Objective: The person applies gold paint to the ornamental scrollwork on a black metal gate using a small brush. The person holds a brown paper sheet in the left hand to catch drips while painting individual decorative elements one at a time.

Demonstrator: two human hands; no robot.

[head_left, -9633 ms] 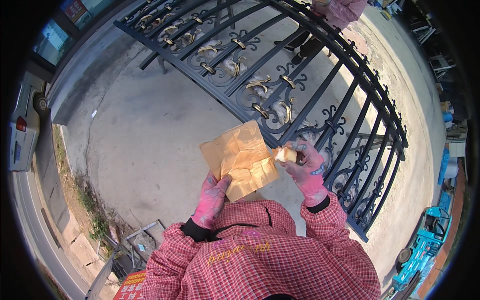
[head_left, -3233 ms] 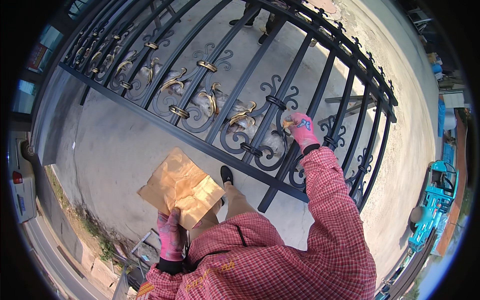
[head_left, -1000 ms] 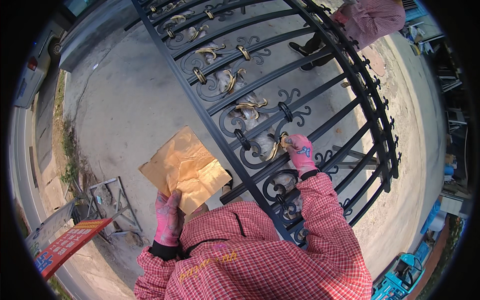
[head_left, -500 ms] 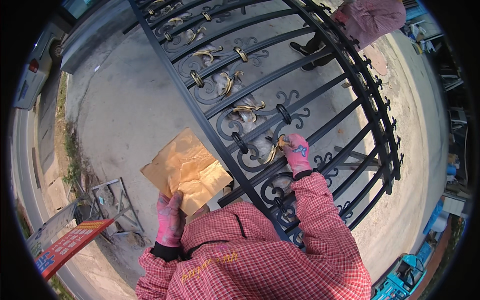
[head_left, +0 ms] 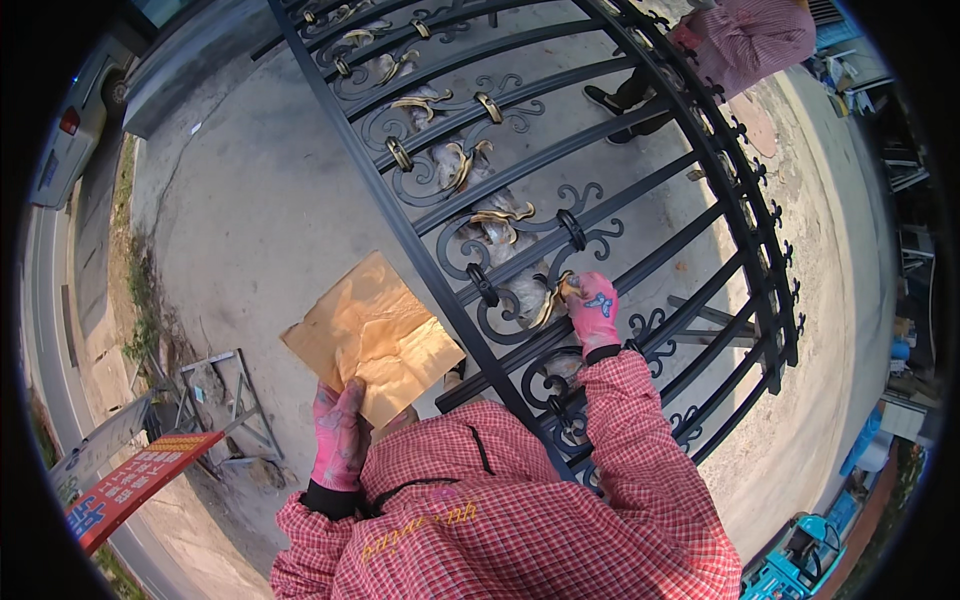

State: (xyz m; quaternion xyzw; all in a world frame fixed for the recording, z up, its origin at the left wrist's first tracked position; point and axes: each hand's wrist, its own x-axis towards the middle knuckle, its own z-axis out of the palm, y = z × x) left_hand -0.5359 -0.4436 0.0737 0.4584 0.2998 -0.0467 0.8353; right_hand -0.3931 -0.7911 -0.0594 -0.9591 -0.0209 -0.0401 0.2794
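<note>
My left hand (head_left: 341, 435), in a pink glove, grips the lower corner of a creased square of gold-stained cardboard (head_left: 385, 335), thumb on top. A black metal fence panel (head_left: 560, 240) with bars, scrolls and collars stretches from beside me to the far left. My right hand (head_left: 595, 310), also pink-gloved, is closed at a gold-coloured leaf scroll (head_left: 545, 307) between two bars. Gold-brown colour shows at its fingertips; whatever they pinch is too small to make out. Farther along, more leaf scrolls (head_left: 462, 165) and some collars (head_left: 488, 108) are gold, while the nearer collars (head_left: 571, 230) are black.
Clear plastic wrapping (head_left: 500, 240) lies beneath the scrolls. Another person (head_left: 750, 40) in a checked top stands beyond the panel's far right edge. A metal frame (head_left: 240, 405) and a red sign (head_left: 145, 485) are on the left; a turquoise vehicle (head_left: 800, 560) is at lower right.
The view has shifted slightly. My right hand stays closed at the same leaf scroll with barely any movement, and my left still grips the cardboard.
</note>
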